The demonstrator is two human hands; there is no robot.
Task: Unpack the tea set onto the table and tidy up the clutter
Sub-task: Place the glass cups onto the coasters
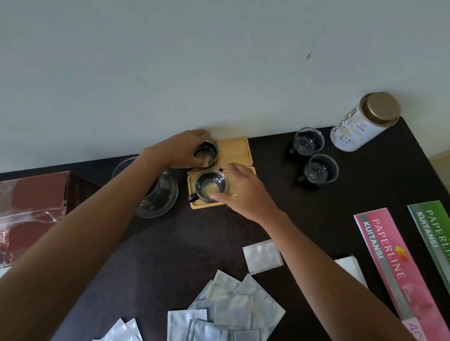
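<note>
Wooden coasters sit in a square block by the wall; the far-right coaster (233, 150) is bare. My left hand (185, 149) grips a glass cup (206, 152) on the far-left coaster. My right hand (242, 189) holds another glass cup (211, 185) with a black handle on the near-left coaster (194, 204), and covers most of the near-right coaster. Two more glass cups (309, 139) (320, 168) stand on the dark table (312, 212) to the right. A glass teapot (159, 197) sits left of the coasters, partly behind my left forearm.
A white tea canister (359, 125) with a gold lid stands at the far right. A brown gift box (25, 207) under clear plastic lies at left. Several silver sachets (226, 308) lie scattered near the front edge. Pink (390, 266) and green (441, 247) receipt books lie at right.
</note>
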